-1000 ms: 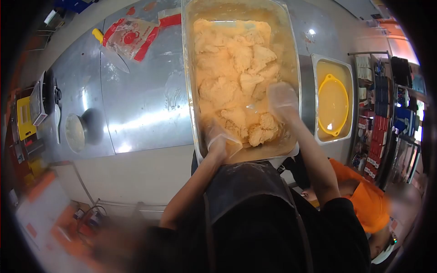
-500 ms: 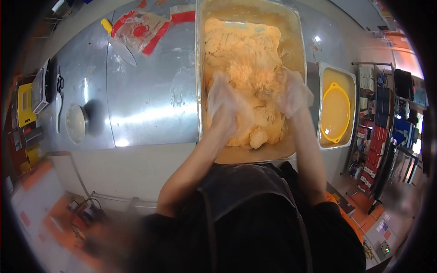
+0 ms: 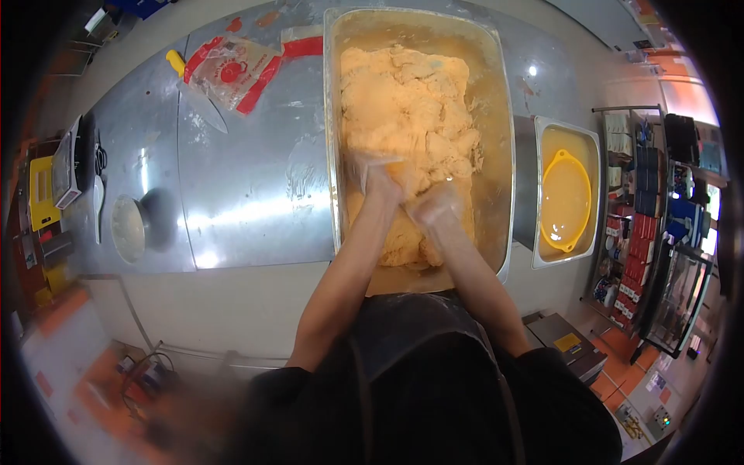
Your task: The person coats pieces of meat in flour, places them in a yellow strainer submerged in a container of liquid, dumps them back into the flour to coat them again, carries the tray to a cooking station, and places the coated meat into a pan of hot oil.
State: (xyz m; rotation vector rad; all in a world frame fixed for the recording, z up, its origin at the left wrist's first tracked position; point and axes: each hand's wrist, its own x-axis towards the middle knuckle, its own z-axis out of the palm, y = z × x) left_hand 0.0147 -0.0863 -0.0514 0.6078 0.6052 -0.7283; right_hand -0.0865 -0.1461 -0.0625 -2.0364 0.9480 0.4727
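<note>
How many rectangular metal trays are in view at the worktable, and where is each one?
2: a large tray in the middle, holding an orange mass, and a smaller tray to its right, holding a yellow ring. Others may be hidden.

Glare streaks the steel table (image 3: 248,155); hands (image 3: 436,207) blur.

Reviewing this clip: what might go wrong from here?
1. The left hand and right hand wear clear, loose-looking gloves; one might tear or slip in the orange mixture.
2. That mixture lies close to the left wall of the large tray, so a hard push could spill some.
3. A knife lies bare beside the plastic bag; someone reaching there could get cut.
</note>
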